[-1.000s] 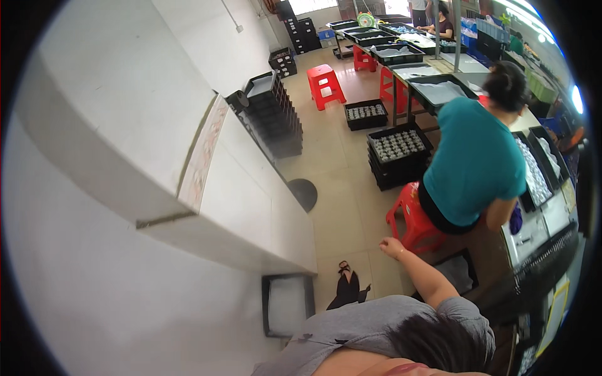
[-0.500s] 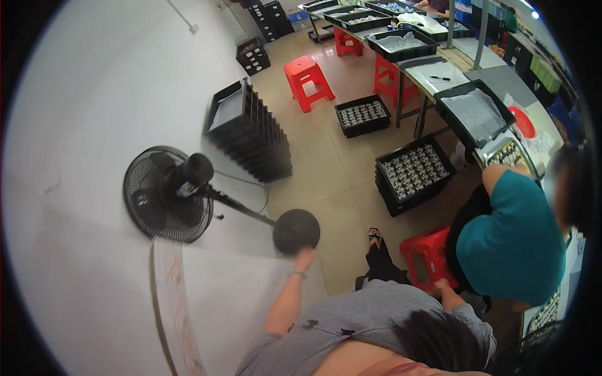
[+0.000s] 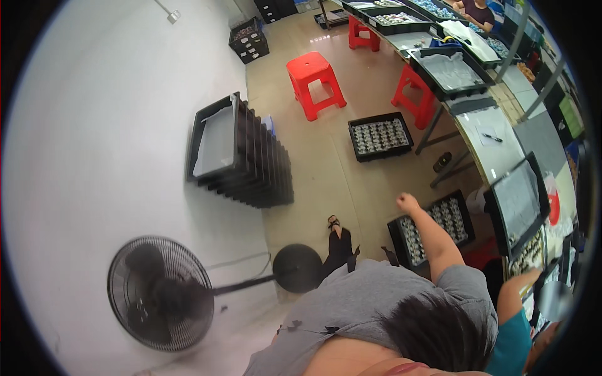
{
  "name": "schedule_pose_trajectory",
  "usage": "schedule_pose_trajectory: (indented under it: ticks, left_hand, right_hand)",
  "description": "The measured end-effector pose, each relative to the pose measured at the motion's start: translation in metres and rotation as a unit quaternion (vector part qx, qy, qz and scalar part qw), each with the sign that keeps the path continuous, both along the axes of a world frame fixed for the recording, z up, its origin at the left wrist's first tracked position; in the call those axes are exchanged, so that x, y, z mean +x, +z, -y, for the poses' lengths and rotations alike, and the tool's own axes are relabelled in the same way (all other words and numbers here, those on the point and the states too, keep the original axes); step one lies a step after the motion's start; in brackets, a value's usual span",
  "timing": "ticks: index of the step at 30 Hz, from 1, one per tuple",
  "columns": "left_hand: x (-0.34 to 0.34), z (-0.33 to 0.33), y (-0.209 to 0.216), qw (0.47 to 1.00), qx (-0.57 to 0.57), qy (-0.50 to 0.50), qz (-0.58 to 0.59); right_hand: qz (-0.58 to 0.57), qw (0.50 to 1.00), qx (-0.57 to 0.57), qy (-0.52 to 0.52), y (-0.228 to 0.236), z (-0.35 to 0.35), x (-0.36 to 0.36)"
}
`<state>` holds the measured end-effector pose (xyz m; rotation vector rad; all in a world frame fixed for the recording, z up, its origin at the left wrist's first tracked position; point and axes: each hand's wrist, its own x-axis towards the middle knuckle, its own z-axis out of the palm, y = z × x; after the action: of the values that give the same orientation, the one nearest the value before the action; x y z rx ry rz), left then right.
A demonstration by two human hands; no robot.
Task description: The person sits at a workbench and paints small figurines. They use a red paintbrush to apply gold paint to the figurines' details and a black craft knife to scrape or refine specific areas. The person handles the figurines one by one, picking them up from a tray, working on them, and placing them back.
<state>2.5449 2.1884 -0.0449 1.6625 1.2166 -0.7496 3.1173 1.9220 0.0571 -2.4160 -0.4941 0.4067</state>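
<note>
My right hand [image 3: 407,203] is raised ahead of me with its fingers curled in, and nothing shows in it. In the picture it overlaps the near-left rim of a black crate [image 3: 402,241] on the floor, which is filled with rows of small silvery-and-dark parts [image 3: 444,220]. Whether the hand touches the crate cannot be told; it seems to hang above it. My left hand is out of view, hidden by my grey shirt [image 3: 351,313]. One of my feet [image 3: 333,222], in a dark sandal, steps forward on the tiled floor.
A standing fan [image 3: 164,293] and a stack of black crates [image 3: 241,156] line the left wall. Ahead stand a red stool [image 3: 311,72] and another crate of parts [image 3: 379,136]. Along the right, a workbench [image 3: 492,147] carries trays; a co-worker in a teal shirt [image 3: 511,341] sits there.
I have moved forward: the fan, stack and seated co-worker slide down the picture. My right hand has swung forward from beside the red stool. My left hand has gone out of view.
</note>
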Motion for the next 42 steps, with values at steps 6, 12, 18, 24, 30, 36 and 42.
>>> schedule_pose_trajectory:
  ticks: [6, 12, 18, 24, 30, 36, 42]
  left_hand:
    - [0.18, -0.14, 0.011, 0.997, 0.026, -0.065, 0.015]
    - [0.5, -0.354, 0.077, 0.976, 0.07, -0.139, 0.155]
    - [0.748, -0.483, 0.145, 0.911, 0.047, 0.11, 0.395]
    - [0.784, -0.506, 0.107, 0.97, -0.047, -0.139, 0.193]
    - [0.819, -0.589, 0.066, 0.953, -0.008, -0.302, 0.0]
    - [1.018, -0.722, 0.035, 0.907, 0.046, -0.417, -0.033]
    - [1.362, -0.75, 0.091, 0.952, 0.074, -0.268, 0.127]
  right_hand:
    - [-0.082, 0.995, 0.047, -0.012, 0.038, -0.149, 0.108]
    - [-0.187, 0.971, -0.035, -0.147, -0.044, -0.112, 0.148]
    - [-0.231, 0.908, -0.346, -0.05, -0.143, -0.067, 0.193]
    - [-0.168, 0.947, -0.122, -0.247, -0.034, -0.244, 0.407]
    - [-0.084, 0.971, 0.158, -0.159, 0.072, -0.432, 0.597]
    - [-0.119, 0.958, 0.092, -0.244, 0.047, -0.494, 0.621]
    - [-0.212, 0.948, -0.002, -0.238, 0.03, -0.502, 0.605]
